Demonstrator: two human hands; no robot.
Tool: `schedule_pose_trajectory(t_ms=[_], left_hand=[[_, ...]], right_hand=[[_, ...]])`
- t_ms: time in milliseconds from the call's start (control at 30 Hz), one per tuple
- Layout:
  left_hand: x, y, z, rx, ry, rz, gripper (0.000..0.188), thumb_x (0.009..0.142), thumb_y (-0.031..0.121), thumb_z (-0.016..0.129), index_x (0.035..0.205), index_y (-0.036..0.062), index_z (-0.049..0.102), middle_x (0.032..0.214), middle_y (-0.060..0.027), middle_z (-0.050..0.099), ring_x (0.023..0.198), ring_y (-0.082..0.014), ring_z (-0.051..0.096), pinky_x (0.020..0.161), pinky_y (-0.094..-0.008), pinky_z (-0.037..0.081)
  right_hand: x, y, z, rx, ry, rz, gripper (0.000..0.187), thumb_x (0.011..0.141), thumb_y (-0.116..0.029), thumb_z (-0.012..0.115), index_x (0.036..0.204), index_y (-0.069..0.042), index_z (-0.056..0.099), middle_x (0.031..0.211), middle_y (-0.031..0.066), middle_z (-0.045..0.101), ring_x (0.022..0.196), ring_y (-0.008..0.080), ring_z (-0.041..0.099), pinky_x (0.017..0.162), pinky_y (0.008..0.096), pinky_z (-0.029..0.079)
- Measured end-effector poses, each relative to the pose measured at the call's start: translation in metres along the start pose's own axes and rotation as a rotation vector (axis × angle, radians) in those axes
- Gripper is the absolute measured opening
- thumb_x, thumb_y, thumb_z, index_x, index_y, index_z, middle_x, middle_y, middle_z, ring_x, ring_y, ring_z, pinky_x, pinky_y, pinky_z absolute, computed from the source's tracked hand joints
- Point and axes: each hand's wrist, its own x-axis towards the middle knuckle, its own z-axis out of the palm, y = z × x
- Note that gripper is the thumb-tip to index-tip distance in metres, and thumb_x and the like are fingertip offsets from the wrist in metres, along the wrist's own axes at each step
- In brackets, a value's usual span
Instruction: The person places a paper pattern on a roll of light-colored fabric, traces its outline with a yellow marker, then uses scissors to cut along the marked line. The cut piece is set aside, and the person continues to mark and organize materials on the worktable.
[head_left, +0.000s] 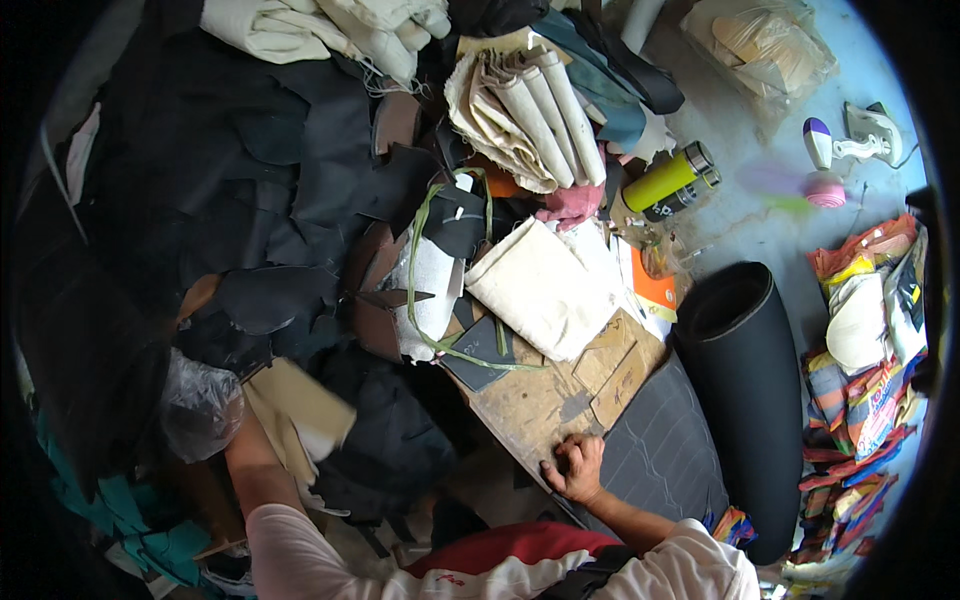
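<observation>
My left arm reaches toward the dark pile on the left, and my left hand point(236, 408) is at a crumpled clear plastic bag point(196, 405). Its fingers are hidden there, so I cannot tell whether it grips the bag. A blurred beige sheet point(305, 405) lies just right of that hand. My right hand point(577, 468) rests at the near edge of a worn wooden board point(520, 400), fingers curled in, nothing showing in them. Beside it, a dark grey sheet with pale drawn lines point(660, 440) covers the board's right part.
Black cut material point(270, 200) is heaped at the left. Folded cream cloth point(545, 285) and a green strap loop point(412, 270) lie on the board. A large black roll point(745, 400) stands at the right, near a yellow-green bottle point(665, 180) and colourful packets point(865, 340).
</observation>
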Motion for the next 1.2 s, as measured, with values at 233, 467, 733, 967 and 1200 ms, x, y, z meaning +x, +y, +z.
schedule_pose_trajectory(t_ms=[233,467,733,967,1200], left_hand=[[0.035,0.007,-0.007,0.133,0.154,0.073,0.04,0.078,0.024,0.062,0.106,-0.0037,0.06,0.103,-0.0197,0.062,0.097,-0.0354,0.058,0.084,-0.0458,0.046],[-0.074,0.011,0.026,0.63,0.81,0.473,0.039,0.084,0.026,0.059,0.108,-0.0043,0.06,0.106,-0.0201,0.061,0.103,-0.0356,0.057,0.086,-0.0461,0.045],[-0.346,0.013,0.204,-0.145,-0.25,0.725,0.039,0.086,0.014,0.063,0.116,-0.0074,0.054,0.103,-0.014,0.064,0.097,-0.0209,0.06,0.08,-0.0328,0.049],[-0.36,0.153,0.342,-0.57,-0.355,0.457,0.067,0.078,0.019,0.073,0.128,-0.0098,0.038,0.111,-0.0123,0.058,0.097,-0.0219,0.057,0.082,-0.0322,0.046],[-0.353,0.195,0.385,-0.72,-0.186,0.443,0.051,0.07,0.002,0.071,0.115,-0.0078,0.049,0.109,-0.0147,0.059,0.091,-0.0264,0.061,0.079,-0.0364,0.048]], right_hand=[[0.002,-0.001,-0.001,0.002,-0.029,0.018,0.037,0.067,-0.033,0.072,0.09,-0.01,0.052,0.09,0.0101,0.049,0.084,0.0281,0.047,0.076,0.0417,0.033],[0.003,-0.002,-0.004,0.047,0.013,0.03,0.037,0.068,-0.033,0.072,0.09,-0.01,0.053,0.091,0.0096,0.05,0.087,0.0293,0.048,0.078,0.0432,0.034],[-0.004,0.003,-0.004,0.095,0.082,0.032,0.034,0.069,-0.033,0.07,0.089,-0.01,0.055,0.092,0.0095,0.05,0.088,0.0285,0.049,0.082,0.0431,0.035],[0.0,0.001,-0.011,0.149,0.075,0.102,0.034,0.068,-0.036,0.071,0.081,-0.009,0.055,0.089,0.0088,0.052,0.087,0.0284,0.05,0.079,0.0416,0.035],[0.006,0.028,-0.021,0.195,-0.006,-0.006,0.032,0.073,-0.035,0.07,0.086,-0.008,0.06,0.087,0.0081,0.054,0.087,0.0278,0.051,0.077,0.0395,0.038]])
